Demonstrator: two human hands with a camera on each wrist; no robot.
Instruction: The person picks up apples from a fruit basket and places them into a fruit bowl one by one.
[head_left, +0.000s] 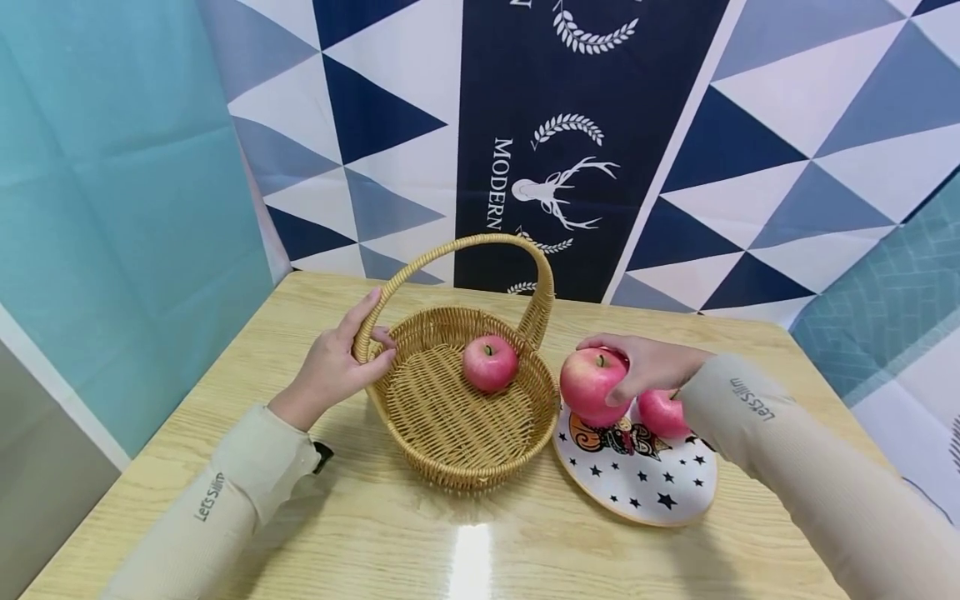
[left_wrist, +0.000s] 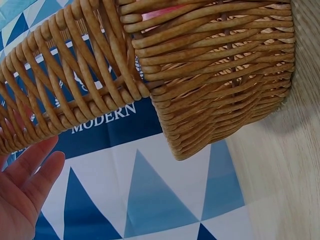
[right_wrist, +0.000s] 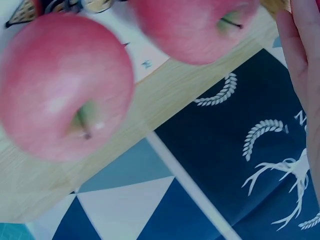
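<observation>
A woven wicker basket (head_left: 465,417) with a tall arched handle (left_wrist: 65,75) stands on the table, with one red apple (head_left: 490,363) inside. My left hand (head_left: 337,358) holds the handle low on its left side, fingers to either side of it. Just right of the basket, my right hand (head_left: 645,362) grips another apple (head_left: 594,386) from above, over a white plate (head_left: 645,492) with black stars. Under my right wrist an apple (head_left: 663,414) rests on the plate, partly hidden by the sleeve. Two apples, one large in front (right_wrist: 65,90), show in the right wrist view.
The light wooden table (head_left: 375,533) runs back to a patterned cloth (head_left: 405,125) of blue and white triangles. Teal cloth (head_left: 127,208) hangs at the left. The basket's rim stands close beside the plate.
</observation>
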